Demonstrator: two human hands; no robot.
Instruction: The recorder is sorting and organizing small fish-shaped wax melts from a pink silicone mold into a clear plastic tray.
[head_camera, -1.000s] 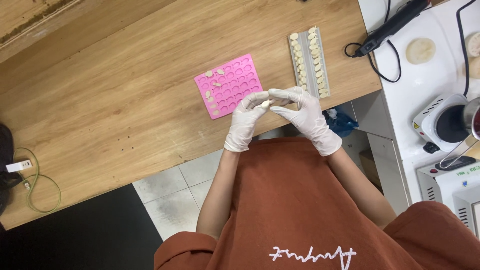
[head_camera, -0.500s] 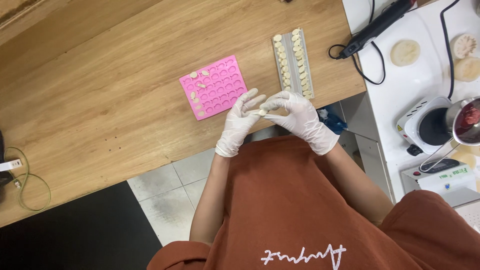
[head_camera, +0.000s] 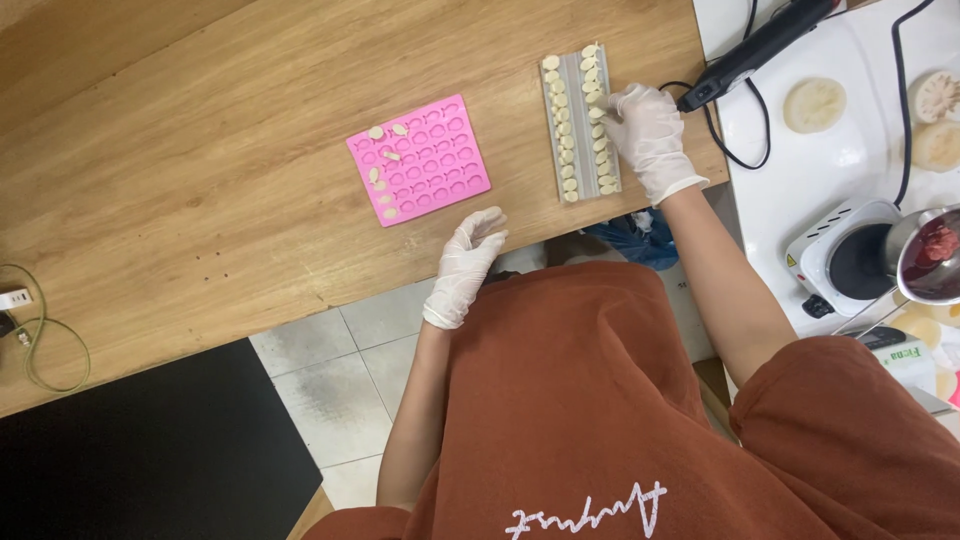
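My right hand, in a white glove, reaches over the wooden table to a grey strip lined with two rows of small cream tooth-shaped pieces. Its fingertips rest on the strip's right row, and whether they pinch a piece is hidden. My left hand, also gloved, hovers at the table's near edge with fingers loosely curled and nothing visible in it. Left of the strip lies a pink mould tray with many small cavities. Several cream pieces sit in its left cavities.
A black hand tool with a cable lies right of the strip. On the white counter stand a small hotplate, a pot of red material and round plaster casts. A green cable lies far left.
Both hands were together at the table's edge, holding a small cream piece between them. They have parted: the right hand moved up to the grey strip, the left stayed near the edge.
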